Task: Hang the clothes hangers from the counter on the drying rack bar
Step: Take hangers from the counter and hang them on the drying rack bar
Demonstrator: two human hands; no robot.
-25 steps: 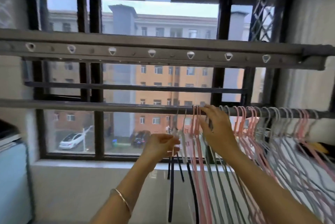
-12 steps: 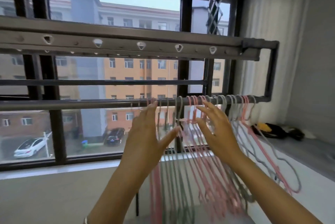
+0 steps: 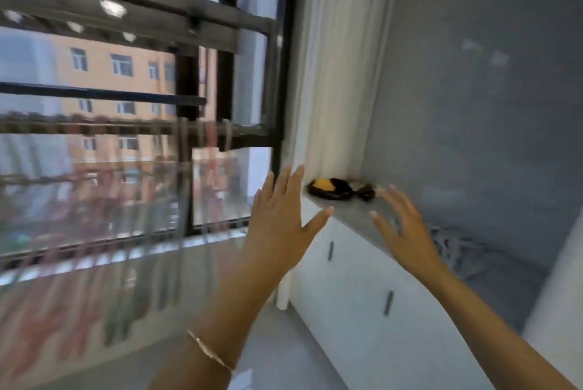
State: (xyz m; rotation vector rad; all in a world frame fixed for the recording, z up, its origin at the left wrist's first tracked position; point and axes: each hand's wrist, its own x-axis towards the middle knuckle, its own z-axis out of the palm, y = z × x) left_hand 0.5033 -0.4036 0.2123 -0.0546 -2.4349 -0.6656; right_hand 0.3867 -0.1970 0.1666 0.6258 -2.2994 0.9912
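Rack bar (image 3: 94,128): runs across the window at far left, badly blurred.
Hung hangers (image 3: 79,263): pink and grey streaks hanging below the rack bar; they cannot be counted.
Left grip (image 3: 280,219): fingers straight and spread, holding nothing, raised just short of the near end of the surface.
Dark and yellow object (image 3: 331,189): lies at the window end of the surface, between the two grips; what it is cannot be made out.
Surface (image 3: 353,216): grey top over white cupboards, with its long axis running from the window down to the right.
Right grip (image 3: 405,228): fingers apart and empty, over the surface.
Loose hangers (image 3: 457,247): a pale grey tangle lying on the surface, just right of the right grip and partly hidden by that wrist.
Key relation: the loose hangers lie to the right of both grips, and the right grip is much the nearer, so it would probably reach them first.
Hidden: how far the tangle extends and which way its hooks face.
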